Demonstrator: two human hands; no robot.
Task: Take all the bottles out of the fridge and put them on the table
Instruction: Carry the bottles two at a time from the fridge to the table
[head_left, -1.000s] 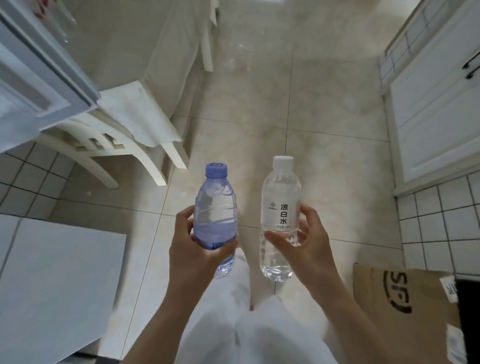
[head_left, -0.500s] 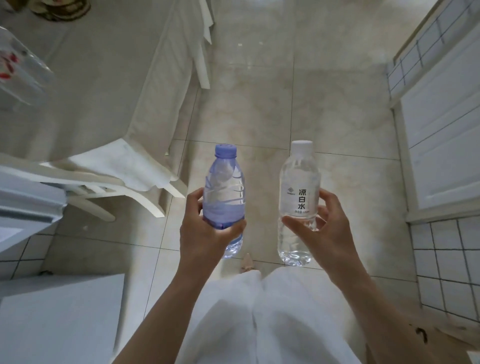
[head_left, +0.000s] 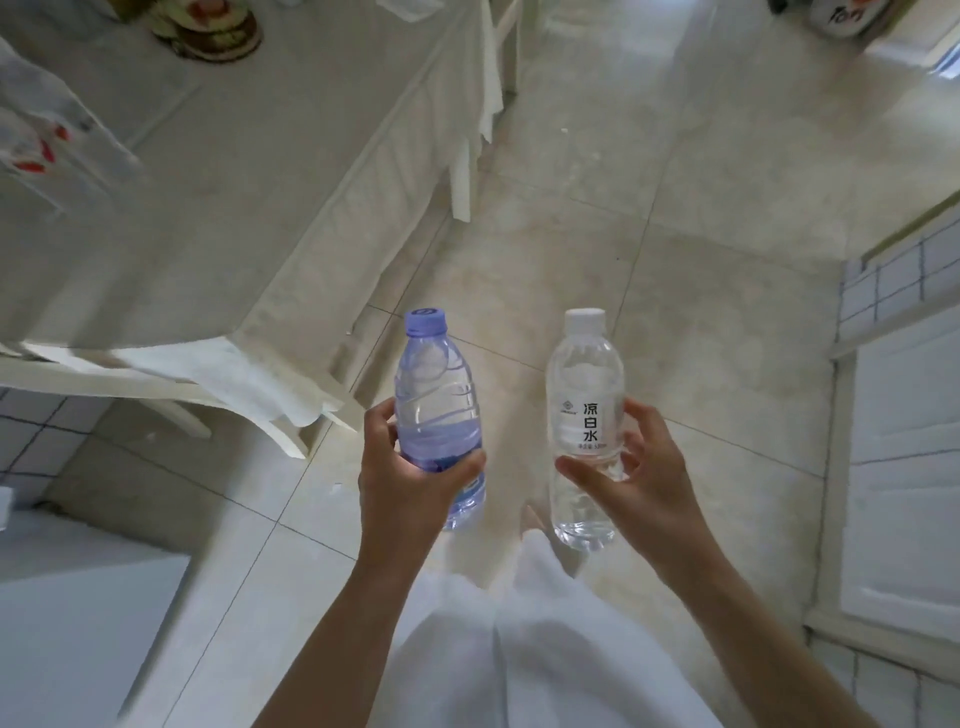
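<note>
My left hand (head_left: 410, 483) grips a blue-tinted water bottle (head_left: 436, 395) with a blue cap, held upright over the floor. My right hand (head_left: 634, 478) holds a clear water bottle (head_left: 584, 410) with a white cap and a label with dark characters, also upright. The two bottles are side by side, apart from each other. The table (head_left: 218, 171), covered with a pale cloth, lies ahead to the left, and both bottles are short of its near corner. The fridge is out of view.
A white chair (head_left: 156, 379) with a cloth on its seat stands at the table's near edge. A patterned dish (head_left: 208, 26) sits at the table's far side. White cabinets (head_left: 904, 467) line the right. A white surface (head_left: 78, 623) fills the lower left.
The view has moved forward and toward the table, which now fills more of the upper left. The fridge door and the cardboard box have left the view. Both hands still hold their bottles.
</note>
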